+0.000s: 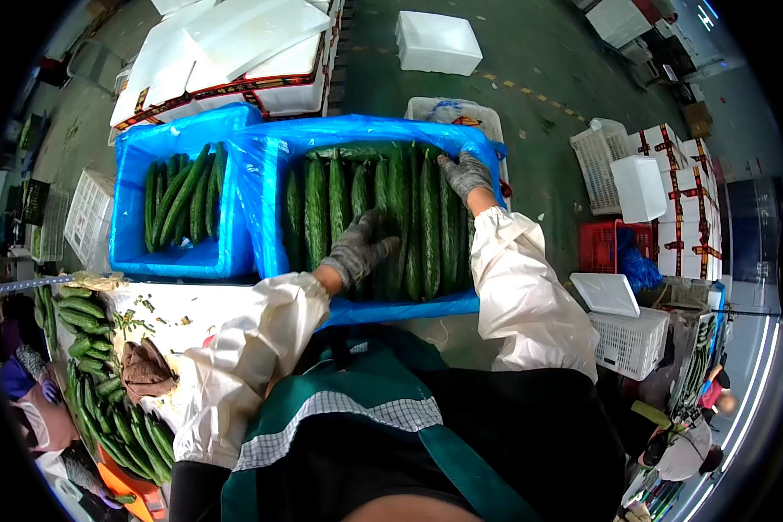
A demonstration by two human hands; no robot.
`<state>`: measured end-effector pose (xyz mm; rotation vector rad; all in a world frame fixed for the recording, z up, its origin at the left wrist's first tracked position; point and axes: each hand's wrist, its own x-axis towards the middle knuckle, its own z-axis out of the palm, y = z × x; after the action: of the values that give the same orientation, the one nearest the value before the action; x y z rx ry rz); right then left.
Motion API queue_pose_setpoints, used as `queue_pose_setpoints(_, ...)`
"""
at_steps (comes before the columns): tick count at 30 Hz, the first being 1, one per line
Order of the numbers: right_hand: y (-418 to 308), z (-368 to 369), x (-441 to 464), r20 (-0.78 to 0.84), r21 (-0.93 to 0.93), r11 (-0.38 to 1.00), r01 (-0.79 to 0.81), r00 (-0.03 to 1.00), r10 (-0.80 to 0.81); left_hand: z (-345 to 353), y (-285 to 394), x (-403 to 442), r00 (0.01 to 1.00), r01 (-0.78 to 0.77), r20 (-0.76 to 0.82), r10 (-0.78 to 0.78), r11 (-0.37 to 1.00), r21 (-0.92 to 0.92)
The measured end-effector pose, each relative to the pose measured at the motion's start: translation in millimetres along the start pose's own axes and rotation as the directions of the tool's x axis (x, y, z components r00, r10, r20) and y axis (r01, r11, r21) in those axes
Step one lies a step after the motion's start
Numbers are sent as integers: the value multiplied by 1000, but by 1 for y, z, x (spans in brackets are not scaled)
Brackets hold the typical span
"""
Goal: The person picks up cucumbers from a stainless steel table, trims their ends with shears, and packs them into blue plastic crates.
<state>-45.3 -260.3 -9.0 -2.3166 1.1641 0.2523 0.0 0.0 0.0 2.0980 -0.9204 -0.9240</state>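
Many cucumbers (430, 235) lie in the blue-lined box (365, 128), long axes pointing away from the body; left hand (358, 250), fingers released, over its middle, right hand (468, 177) (grip unclear) at its far right corner.

Count: 2 blue-lined boxes, one at centre (372, 311), one at 10 o'clock (183, 261). Cucumbers (431, 226) in the centre one: about ten showing, exact number hidden by hands. 10 o'clock cucumbers (178, 204) overlap, no firm count; same for the 8 o'clock pile (117, 426). Gloved hands: 2, left hand (359, 250) and right hand (467, 177). Red basket (597, 250): 1, 3 o'clock. Brown cloth (146, 370): 1, 8 o'clock. Lone foam box (439, 43): 1, 12 o'clock.
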Motion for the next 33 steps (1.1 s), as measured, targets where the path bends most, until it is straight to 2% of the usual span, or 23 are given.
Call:
queue_pose_setpoints(3,-20,-9,2,-41,-50,997,-50,998,48,3,5,31,995,-13,-100,10,999,-34)
queue_pose_setpoints(5,-33,-6,-5,-114,4,994,-106,988,106,-9,23,33,982,155,-68,-175,962,-226)
queue_pose_setpoints(7,-33,-4,-7,-124,32,994,-104,986,107,13,10,50,967,207,-104,-233,955,-212)
queue_pose_setpoints(9,-34,0,-11,-131,67,994,-90,986,98,19,18,50,957,272,-46,-286,943,-192)
queue_pose_setpoints(11,-30,-1,-16,-181,331,943,38,983,23,22,26,51,948,301,-44,-316,932,-204)
queue_pose_setpoints(12,-18,12,-5,-248,393,911,124,968,-25,24,30,51,940,328,-28,-341,921,-209)
queue_pose_setpoints(13,-20,11,-10,-214,488,848,206,970,-112,26,33,49,929,359,-12,-370,909,-213)
queue_pose_setpoints(14,-22,7,-14,-184,433,888,156,979,-83,44,14,59,942,298,-51,-331,898,-323)
queue_pose_setpoints(15,-24,1,-14,-165,373,920,124,984,-66,44,18,59,931,316,-78,-356,894,-318)
queue_pose_setpoints(16,-17,-1,-8,-185,383,896,224,969,-163,36,27,56,937,295,-79,-339,894,-337)
queue_pose_setpoints(17,-13,5,2,-150,687,676,265,963,-225,31,33,51,937,296,-93,-337,906,-302)
queue_pose_setpoints(18,-8,12,12,-115,903,370,220,951,-286,38,31,54,936,287,-130,-327,923,-256)
queue_pose_setpoints(20,4,25,26,-175,792,502,346,917,-357,19,52,46,872,482,-13,-489,864,-143)
queue_pose_setpoints(21,6,20,29,-76,777,581,243,952,-296,11,58,48,854,514,17,-521,836,-191)
queue_pose_setpoints(23,19,22,56,153,865,499,45,924,-350,25,54,62,823,548,-37,-567,810,-209)
queue_pose_setpoints(25,20,17,52,112,921,378,99,860,-497,33,49,67,816,550,-66,-574,807,-214)
queue_pose_setpoints(26,16,13,49,183,906,422,26,875,-448,37,48,70,815,552,-74,-575,809,-205)
queue_pose_setpoints(27,5,6,37,179,905,425,34,874,-452,38,50,70,818,546,-78,-570,811,-210)
queue_pose_setpoints(29,-12,-2,25,174,798,597,78,919,-353,34,50,69,815,539,-100,-571,809,-233)
queue_pose_setpoints(30,-9,-1,25,166,851,520,78,899,-406,30,51,67,817,533,-106,-567,812,-238)
queue_pose_setpoints(31,-5,3,31,130,856,502,124,889,-440,26,52,66,820,534,-66,-568,802,-267)
queue_pose_setpoints(33,-1,5,36,135,830,534,163,869,-475,22,53,66,824,531,-32,-565,791,-303)
